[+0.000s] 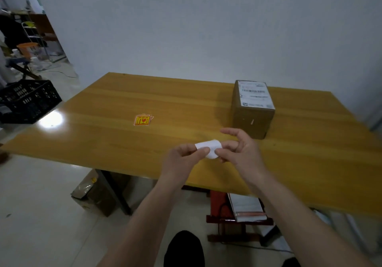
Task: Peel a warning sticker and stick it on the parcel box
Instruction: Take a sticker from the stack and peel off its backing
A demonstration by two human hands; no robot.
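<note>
Both hands hold a small sticker sheet [209, 148] above the near part of the wooden table [124, 105]; only its white back shows, bent into a curve. My left hand [184, 159] pinches its left edge between thumb and forefinger. My right hand [237, 148] grips its right side, the index finger raised. A brown parcel box [251, 119] with a white shipping label [256, 97] on top stands behind my right hand, at the table's back right. A small pile of yellow-and-red warning stickers [143, 120] lies flat at mid-table, to the left of my hands.
A black plastic crate [26, 101] stands on the floor to the left. Under the table lie a brown carton [93, 192], a red wooden stool [233, 223] and a white packet [247, 206]. A grey wall runs behind the table. My dark shoe [184, 248] shows at the bottom.
</note>
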